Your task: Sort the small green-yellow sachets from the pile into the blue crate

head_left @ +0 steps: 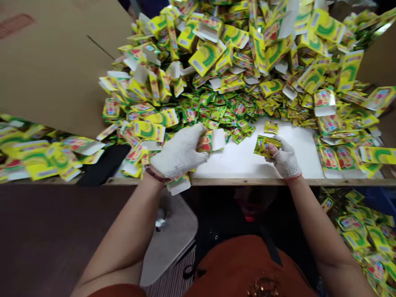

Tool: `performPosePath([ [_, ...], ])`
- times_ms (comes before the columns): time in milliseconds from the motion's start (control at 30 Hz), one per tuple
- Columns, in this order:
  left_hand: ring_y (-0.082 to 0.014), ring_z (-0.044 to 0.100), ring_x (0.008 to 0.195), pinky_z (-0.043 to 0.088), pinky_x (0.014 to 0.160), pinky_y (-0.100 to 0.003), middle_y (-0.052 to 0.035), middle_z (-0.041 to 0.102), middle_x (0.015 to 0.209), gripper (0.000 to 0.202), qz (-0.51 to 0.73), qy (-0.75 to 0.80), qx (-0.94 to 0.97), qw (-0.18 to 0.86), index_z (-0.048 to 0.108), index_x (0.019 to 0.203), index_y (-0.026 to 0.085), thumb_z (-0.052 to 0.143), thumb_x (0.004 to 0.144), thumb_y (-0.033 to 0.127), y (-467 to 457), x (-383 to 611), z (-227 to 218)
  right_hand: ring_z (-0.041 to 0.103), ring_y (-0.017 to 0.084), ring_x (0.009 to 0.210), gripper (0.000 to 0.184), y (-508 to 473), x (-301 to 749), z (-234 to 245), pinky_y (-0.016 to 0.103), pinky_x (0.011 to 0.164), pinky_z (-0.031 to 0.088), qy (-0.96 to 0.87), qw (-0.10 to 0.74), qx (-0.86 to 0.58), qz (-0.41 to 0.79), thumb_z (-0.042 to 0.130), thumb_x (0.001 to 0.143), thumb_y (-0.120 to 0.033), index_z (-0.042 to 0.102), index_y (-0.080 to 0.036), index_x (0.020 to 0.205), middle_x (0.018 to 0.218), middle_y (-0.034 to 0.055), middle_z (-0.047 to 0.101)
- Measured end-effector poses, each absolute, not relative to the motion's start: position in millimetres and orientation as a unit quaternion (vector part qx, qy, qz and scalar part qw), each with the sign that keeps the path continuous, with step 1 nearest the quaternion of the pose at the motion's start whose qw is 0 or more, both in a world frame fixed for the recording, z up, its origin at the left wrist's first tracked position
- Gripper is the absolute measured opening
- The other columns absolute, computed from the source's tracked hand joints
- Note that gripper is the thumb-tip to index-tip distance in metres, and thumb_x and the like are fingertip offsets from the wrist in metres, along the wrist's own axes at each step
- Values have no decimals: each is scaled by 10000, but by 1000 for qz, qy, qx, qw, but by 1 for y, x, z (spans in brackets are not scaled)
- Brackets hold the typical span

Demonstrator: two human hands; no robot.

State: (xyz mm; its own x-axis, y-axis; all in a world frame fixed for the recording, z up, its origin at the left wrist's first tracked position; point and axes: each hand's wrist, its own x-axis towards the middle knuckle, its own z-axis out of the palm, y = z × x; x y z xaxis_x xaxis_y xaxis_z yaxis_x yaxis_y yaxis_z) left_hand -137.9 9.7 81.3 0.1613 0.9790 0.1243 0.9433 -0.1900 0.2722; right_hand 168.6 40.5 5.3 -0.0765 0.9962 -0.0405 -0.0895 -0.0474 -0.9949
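My left hand [182, 150], in a white knitted glove, grips a small yellow-green carton [206, 142] whose white end flap points right. Opposite it, my right hand [283, 156], gloved with bare fingertips showing, pinches a shiny yellow-green sachet [262, 146] between thumb and fingers. A gap of white tabletop [238, 163] lies between carton and sachet. One loose gold sachet [271, 126] rests just beyond my right hand. Green sachets [216, 109] lie heaped behind my left hand, with gold sachets [289, 113] to their right. Another carton [179, 184] sticks out over the table edge below my left wrist.
A high pile of yellow cartons [207, 57] covers the back of the table. A large cardboard box [55, 62] stands at left, near a black cloth-like item [103, 167]. More cartons [361, 239] fill a blue bin below right. A grey stool [173, 235] sits under the edge.
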Motion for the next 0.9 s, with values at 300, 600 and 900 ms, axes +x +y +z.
performPosePath([
  [300, -281, 600, 978, 476, 819, -372, -117, 621, 1066, 394, 154, 506, 845, 78, 561, 1133, 180, 630, 768, 310, 60, -7, 19, 487, 85, 526, 379, 51, 186, 5, 194, 422, 413, -498, 526, -520, 453, 724, 720, -517, 625, -202, 906, 736, -4, 640],
  [600, -252, 600, 911, 472, 760, -347, -88, 632, 1009, 342, 157, 465, 854, 173, 597, 1047, 177, 633, 719, 265, 76, -14, 13, 597, 154, 709, 248, 58, 200, 2, 281, 661, 501, -575, 459, -524, 430, 702, 726, -404, 687, -188, 846, 767, 1, 661],
  [900, -290, 601, 1030, 478, 857, -392, -135, 645, 1097, 444, 142, 445, 877, 110, 578, 1218, 141, 572, 780, 219, 66, -5, 0, 611, 222, 797, 164, 55, 178, 20, 330, 749, 480, -703, 201, -648, 215, 545, 816, -243, 641, -185, 936, 851, 76, 680],
])
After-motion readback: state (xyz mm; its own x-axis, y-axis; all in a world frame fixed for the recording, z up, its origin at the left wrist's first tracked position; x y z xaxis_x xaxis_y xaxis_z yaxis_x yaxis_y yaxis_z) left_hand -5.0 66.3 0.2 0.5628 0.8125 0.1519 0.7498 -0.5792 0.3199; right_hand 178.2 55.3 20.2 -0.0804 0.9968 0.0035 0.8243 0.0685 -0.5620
